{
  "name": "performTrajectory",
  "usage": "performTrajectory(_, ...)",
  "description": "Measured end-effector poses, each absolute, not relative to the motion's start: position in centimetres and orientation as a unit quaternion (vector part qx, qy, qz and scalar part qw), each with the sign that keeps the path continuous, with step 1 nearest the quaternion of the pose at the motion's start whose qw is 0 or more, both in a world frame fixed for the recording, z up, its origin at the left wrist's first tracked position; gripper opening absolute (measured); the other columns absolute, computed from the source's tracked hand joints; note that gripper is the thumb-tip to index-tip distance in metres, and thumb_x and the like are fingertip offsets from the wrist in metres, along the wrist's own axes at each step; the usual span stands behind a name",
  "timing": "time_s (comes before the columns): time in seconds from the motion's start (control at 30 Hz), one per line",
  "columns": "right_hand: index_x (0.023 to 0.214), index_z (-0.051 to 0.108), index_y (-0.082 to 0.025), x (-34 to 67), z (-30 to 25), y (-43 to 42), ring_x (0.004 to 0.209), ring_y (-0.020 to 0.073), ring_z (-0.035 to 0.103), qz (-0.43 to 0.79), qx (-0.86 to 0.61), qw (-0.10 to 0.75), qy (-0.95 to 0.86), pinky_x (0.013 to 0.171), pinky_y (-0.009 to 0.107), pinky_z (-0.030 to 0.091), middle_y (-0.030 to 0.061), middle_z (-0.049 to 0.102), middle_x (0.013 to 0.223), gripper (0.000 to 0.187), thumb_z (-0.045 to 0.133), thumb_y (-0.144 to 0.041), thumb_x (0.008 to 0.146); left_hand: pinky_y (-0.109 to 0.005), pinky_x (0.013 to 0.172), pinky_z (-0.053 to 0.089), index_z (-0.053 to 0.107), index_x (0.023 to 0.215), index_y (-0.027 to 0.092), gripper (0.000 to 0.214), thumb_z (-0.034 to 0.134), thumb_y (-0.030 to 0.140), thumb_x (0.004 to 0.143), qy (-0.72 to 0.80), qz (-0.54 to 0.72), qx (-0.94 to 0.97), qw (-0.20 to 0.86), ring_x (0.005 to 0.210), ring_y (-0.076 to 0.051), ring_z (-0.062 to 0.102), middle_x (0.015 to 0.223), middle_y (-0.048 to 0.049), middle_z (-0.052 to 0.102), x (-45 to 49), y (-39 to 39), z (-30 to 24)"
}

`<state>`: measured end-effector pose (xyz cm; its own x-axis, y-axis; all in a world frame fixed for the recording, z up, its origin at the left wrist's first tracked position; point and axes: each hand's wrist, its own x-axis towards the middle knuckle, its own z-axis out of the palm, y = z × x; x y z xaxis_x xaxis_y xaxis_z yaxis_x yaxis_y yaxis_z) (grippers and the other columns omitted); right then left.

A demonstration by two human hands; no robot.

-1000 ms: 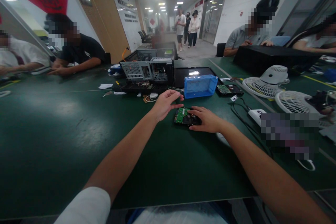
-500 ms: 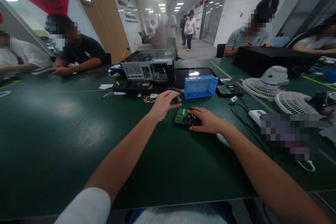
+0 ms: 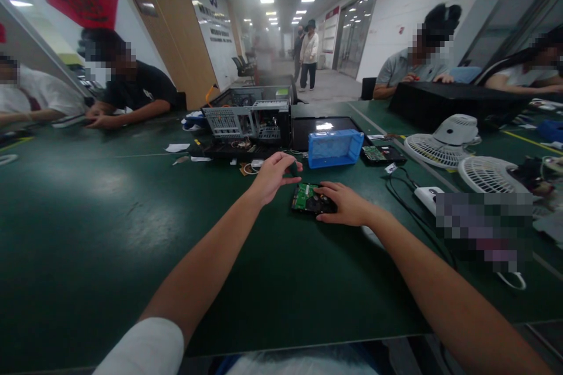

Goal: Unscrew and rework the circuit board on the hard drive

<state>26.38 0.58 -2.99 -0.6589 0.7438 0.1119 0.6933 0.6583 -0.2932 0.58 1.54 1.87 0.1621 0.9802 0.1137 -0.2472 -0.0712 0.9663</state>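
A hard drive (image 3: 313,199) lies on the green table, its green circuit board (image 3: 305,196) facing up on the left part. My right hand (image 3: 345,202) grips its right side, fingers over the top and thumb along the near edge. Just above and left of the drive, my left hand (image 3: 276,177) pinches what looks like a small screwdriver (image 3: 293,169) by its dark handle. Its shaft and tip are too small to make out.
Beyond the drive stand a blue plastic bin (image 3: 335,149) and an opened computer case (image 3: 248,117). Another hard drive (image 3: 382,154) lies right of the bin. White fans (image 3: 440,146), a power strip (image 3: 428,196) and cables are at the right. Other people sit around the table.
Both hands and the hard drive keep almost the same place, with the left fingers shifting slightly around the dark handle. In the background, the walking people have moved.
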Motion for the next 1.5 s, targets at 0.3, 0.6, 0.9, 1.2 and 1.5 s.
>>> performTrajectory(0.3,0.148,0.055,-0.02,26.5,-3.1,0.6,0.138,0.0418,0.05,0.11,-0.39,0.121,-0.906,0.113,0.059,0.039,0.0206,0.049,0.155,0.083,0.074,-0.063,0.08,-0.029,0.069,0.06,0.074,0.098,0.018,0.027,0.066,0.042,0.088,0.389,0.531,0.524,0.541,0.095,-0.02,0.063,0.103,-0.0093,0.068,0.7,1.6,1.6)
performTrajectory(0.6,0.15,0.054,-0.02,26.5,-3.1,0.5,0.143,0.0427,0.045,0.114,-0.392,0.117,-0.905,0.116,0.061,0.035,0.022,0.045,0.158,0.083,0.073,-0.063,0.081,-0.041,0.084,0.062,0.068,0.098,0.017,0.017,0.061,0.029,0.089,0.317,0.531,0.48,0.623,0.094,-0.022,0.069,0.095,-0.0094,0.07,1.1,1.4,1.6)
performTrajectory(0.9,0.158,0.044,-0.026,27.0,-3.4,0.8,0.15,0.0455,0.033,0.104,-0.419,0.089,-0.897,0.117,0.067,0.031,0.0219,0.034,0.163,0.083,0.069,-0.062,0.087,-0.04,0.083,0.062,0.07,0.093,0.016,0.017,0.061,0.03,0.088,0.318,0.527,0.487,0.619,0.095,-0.022,0.067,0.098,-0.0096,0.069,1.0,1.6,1.4)
performTrajectory(1.2,0.155,0.046,-0.024,25.8,-3.9,0.2,0.148,0.0449,0.036,0.067,-0.44,0.096,-0.89,0.117,0.065,0.033,0.022,0.04,0.159,0.085,0.057,-0.075,0.088,-0.041,0.085,0.062,0.073,0.099,0.014,0.021,0.062,0.028,0.089,0.32,0.532,0.502,0.602,0.097,-0.022,0.065,0.096,-0.0103,0.067,1.4,1.0,2.0)
performTrajectory(1.5,0.155,0.047,-0.022,25.8,-4.3,0.4,0.147,0.0435,0.037,0.057,-0.439,0.104,-0.89,0.119,0.06,0.033,0.021,0.04,0.16,0.086,0.057,-0.076,0.088,-0.041,0.085,0.061,0.067,0.089,0.015,0.015,0.064,0.031,0.089,0.325,0.543,0.5,0.591,0.093,-0.021,0.067,0.091,-0.0079,0.067,1.3,1.1,1.9)
